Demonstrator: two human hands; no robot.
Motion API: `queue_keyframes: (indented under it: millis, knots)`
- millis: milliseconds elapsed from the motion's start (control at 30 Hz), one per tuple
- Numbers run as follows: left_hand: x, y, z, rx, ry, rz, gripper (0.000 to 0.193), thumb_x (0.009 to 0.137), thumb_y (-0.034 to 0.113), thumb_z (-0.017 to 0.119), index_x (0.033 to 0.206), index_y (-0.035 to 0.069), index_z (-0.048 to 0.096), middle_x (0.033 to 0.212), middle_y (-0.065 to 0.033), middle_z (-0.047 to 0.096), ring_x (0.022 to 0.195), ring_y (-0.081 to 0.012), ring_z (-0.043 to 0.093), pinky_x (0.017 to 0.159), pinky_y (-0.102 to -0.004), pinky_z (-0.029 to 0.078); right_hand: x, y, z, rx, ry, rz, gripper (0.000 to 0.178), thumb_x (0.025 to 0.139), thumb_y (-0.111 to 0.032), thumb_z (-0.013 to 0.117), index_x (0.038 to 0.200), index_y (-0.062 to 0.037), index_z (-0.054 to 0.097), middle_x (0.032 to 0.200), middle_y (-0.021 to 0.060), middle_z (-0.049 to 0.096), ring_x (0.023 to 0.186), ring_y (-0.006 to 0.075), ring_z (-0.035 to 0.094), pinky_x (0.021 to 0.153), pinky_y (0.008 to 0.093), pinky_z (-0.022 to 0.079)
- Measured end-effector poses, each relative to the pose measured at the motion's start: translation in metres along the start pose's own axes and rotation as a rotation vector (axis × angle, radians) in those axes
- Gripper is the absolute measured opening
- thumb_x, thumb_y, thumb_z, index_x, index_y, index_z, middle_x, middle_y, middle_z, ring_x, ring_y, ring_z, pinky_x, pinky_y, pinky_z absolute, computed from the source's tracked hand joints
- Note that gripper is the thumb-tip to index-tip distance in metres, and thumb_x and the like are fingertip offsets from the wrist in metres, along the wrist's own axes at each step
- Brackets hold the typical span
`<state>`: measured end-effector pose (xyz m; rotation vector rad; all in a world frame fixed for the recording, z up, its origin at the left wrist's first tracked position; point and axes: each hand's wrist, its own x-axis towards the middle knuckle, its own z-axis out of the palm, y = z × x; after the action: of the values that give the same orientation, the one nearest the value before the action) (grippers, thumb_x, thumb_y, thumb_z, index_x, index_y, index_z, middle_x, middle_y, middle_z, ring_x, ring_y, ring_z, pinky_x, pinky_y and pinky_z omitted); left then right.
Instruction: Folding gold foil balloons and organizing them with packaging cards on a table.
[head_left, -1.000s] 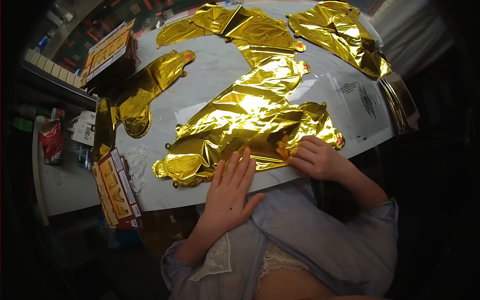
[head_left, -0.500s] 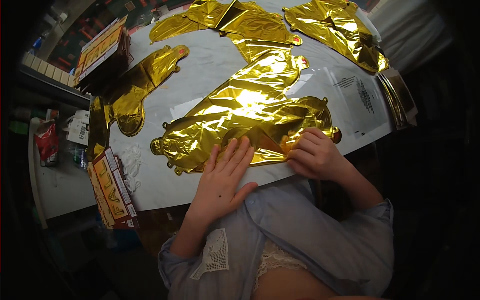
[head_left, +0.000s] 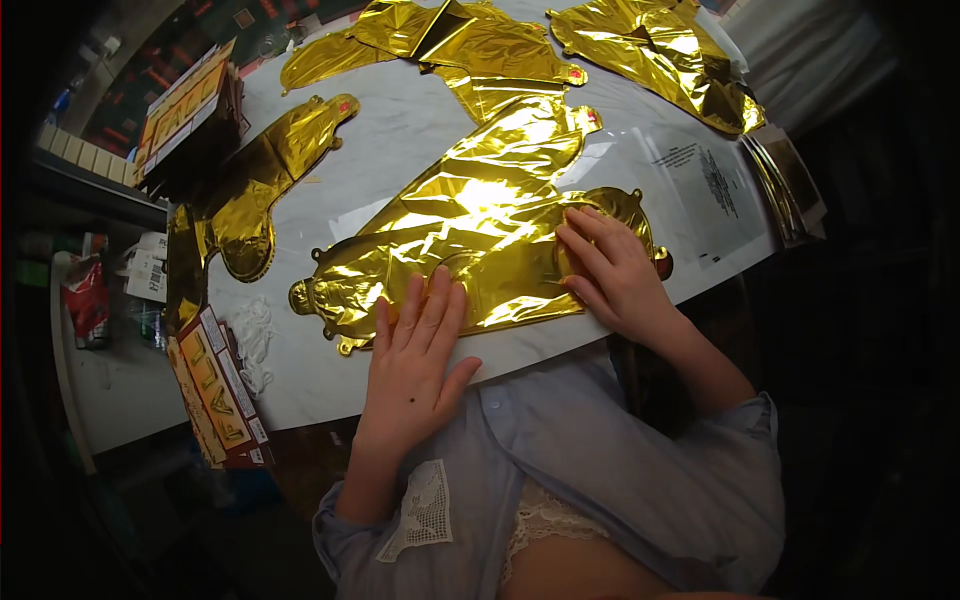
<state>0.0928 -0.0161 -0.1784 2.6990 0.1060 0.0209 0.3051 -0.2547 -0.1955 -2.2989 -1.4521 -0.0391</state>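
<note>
A flat gold foil balloon [head_left: 500,275] with small tabs lies crosswise on the table near its front edge. On its lower left part my left hand [head_left: 415,350] rests palm down, fingers spread. My right hand [head_left: 618,275] lies on the balloon's right part, its fingers stretched out over the foil and thumb apart. Neither hand grips anything. Beneath and behind it, a second gold foil balloon [head_left: 490,165] slants away toward the far right. Part of the front balloon's surface is hidden under my hands.
More gold foil balloons [head_left: 505,50] lie at the back, with another [head_left: 655,55] at the far right. One more [head_left: 290,160] lies left, beside stacked printed cards [head_left: 190,110]. White string [head_left: 252,340], a card pack [head_left: 215,390] and a clear plastic bag [head_left: 700,200] are around.
My right hand has let go of the foil's near edge, opened and moved up onto the balloon. The foil there now lies flatter. My left hand has slid slightly left, still flat.
</note>
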Motion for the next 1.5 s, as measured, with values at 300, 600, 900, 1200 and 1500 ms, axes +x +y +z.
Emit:
queue_keyframes:
  millis: [300,600,900,1200,1500]
  knots:
    - [-0.005,-0.014,0.012,0.085,-0.001,-0.069,0.079,0.105,0.043,0.056,0.169,0.006,0.029,0.176,-0.0152,0.025,0.164,-0.0362,0.019,0.13,-0.057,0.011,-0.002,0.001,-0.001,0.036,-0.007,0.054,0.059,0.097,-0.023,0.072,0.15,-0.0038,0.055,0.156,0.0175,0.051,0.148,0.0379,0.045,0.122,0.0502,0.036]
    - [-0.01,-0.015,0.004,-0.038,0.053,-0.094,0.085,0.104,0.045,0.059,0.17,0.004,0.022,0.177,-0.0188,0.019,0.165,-0.0385,0.014,0.13,-0.061,0.006,-0.001,-0.008,-0.019,-0.004,-0.001,0.022,0.057,0.1,-0.02,0.067,0.152,-0.0037,0.052,0.158,0.0178,0.049,0.15,0.0383,0.042,0.125,0.0542,0.031]
    - [-0.011,-0.075,-0.042,-0.069,0.278,-0.293,0.061,0.111,0.022,0.043,0.167,0.003,0.029,0.168,-0.0193,0.04,0.16,-0.0394,0.028,0.131,-0.056,0.012,-0.018,0.02,-0.023,-0.006,0.158,0.313,0.052,0.107,-0.014,0.054,0.156,0.0001,0.046,0.159,0.025,0.044,0.146,0.0427,0.044,0.121,0.0498,0.034]
    - [-0.023,-0.086,-0.026,0.023,0.254,-0.316,0.059,0.108,0.012,0.051,0.165,0.006,0.036,0.163,-0.0167,0.049,0.155,-0.0397,0.038,0.131,-0.0561,0.016,-0.047,-0.002,-0.003,0.012,0.21,0.422,0.054,0.107,-0.012,0.054,0.158,0.0029,0.042,0.163,0.0264,0.04,0.148,0.0435,0.042,0.121,0.0503,0.034]
    - [-0.037,-0.081,-0.023,0.009,0.251,-0.344,0.06,0.108,0.011,0.053,0.165,0.005,0.036,0.167,-0.0135,0.045,0.158,-0.0372,0.034,0.132,-0.0536,0.015,-0.039,0.0,0.002,0.004,0.192,0.4,0.054,0.108,-0.011,0.054,0.158,0.003,0.041,0.163,0.0271,0.04,0.149,0.0428,0.043,0.122,0.0494,0.035]
